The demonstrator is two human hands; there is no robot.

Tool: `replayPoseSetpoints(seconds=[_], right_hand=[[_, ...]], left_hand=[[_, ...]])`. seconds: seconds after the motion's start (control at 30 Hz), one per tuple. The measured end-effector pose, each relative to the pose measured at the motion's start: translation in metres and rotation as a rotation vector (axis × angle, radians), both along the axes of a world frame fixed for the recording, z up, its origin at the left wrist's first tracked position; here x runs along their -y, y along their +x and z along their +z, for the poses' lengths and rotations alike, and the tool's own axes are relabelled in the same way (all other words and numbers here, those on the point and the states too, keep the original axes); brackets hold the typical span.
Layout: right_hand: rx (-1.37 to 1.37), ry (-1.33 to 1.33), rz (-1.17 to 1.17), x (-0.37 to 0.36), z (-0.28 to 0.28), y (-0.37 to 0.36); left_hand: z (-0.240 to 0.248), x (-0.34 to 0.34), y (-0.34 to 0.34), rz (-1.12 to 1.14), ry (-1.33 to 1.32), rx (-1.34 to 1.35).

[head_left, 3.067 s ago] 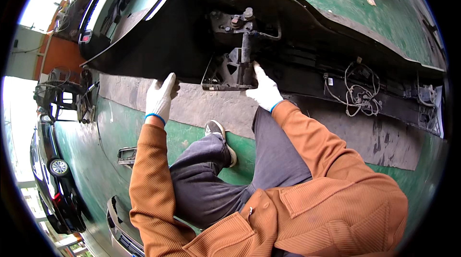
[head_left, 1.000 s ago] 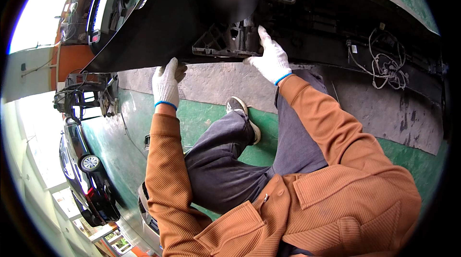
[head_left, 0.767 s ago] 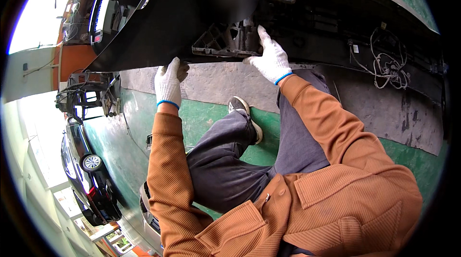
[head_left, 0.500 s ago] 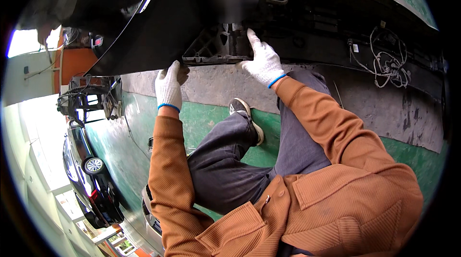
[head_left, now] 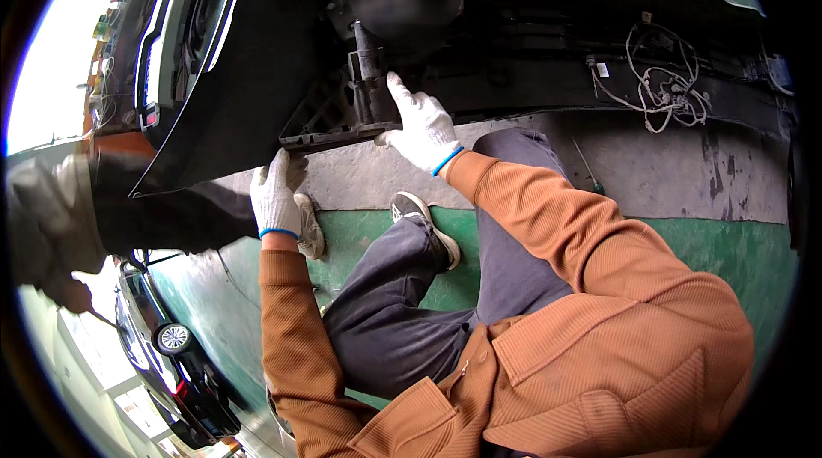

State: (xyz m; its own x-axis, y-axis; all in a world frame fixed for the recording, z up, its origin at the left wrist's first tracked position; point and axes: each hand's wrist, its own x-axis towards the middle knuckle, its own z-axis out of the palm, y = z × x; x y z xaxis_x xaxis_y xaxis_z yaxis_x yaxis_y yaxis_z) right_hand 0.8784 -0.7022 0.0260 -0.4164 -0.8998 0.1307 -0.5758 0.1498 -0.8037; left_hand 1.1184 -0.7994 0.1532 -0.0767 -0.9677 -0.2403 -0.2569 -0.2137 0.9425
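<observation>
A large black car bumper (head_left: 231, 90) lies across the upper part of the head view, its hollow side showing. My gloved left hand (head_left: 278, 194) is closed around its near edge, fingertips partly hidden. Fixed along that edge is a black ribbed plastic bracket (head_left: 364, 98). My gloved right hand (head_left: 423, 127) sits at the bracket's right end, index finger stretched along its side and thumb at the lower edge. Both gloves are white with blue cuffs. A dark round blur covers part of the bumper above the bracket.
A co-worker's hand (head_left: 68, 294) with a thin tool is at the far left, that person's shoe (head_left: 310, 227) near my left hand. Coiled wiring (head_left: 672, 98) hangs on the bumper's right. A screwdriver (head_left: 597, 187) lies on the grey mat (head_left: 676, 175). A dark car (head_left: 171, 347) stands behind.
My view has shifted, and the bumper and both hands sit farther left and lower in it. The co-worker has come closer on the left. My hands keep their places on the bumper and bracket.
</observation>
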Motion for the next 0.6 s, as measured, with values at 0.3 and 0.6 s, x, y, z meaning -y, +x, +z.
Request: replayPoseSetpoints(seconds=[0.3,0.6], right_hand=[[-0.021,-0.011,0.017,-0.005,0.004,0.0],[0.074,0.053,0.011,0.001,0.005,-0.007]], left_hand=[[0.0,0.002,0.002,-0.017,0.005,0.016],[-0.012,0.008,-0.001,0.037,0.075,-0.094]])
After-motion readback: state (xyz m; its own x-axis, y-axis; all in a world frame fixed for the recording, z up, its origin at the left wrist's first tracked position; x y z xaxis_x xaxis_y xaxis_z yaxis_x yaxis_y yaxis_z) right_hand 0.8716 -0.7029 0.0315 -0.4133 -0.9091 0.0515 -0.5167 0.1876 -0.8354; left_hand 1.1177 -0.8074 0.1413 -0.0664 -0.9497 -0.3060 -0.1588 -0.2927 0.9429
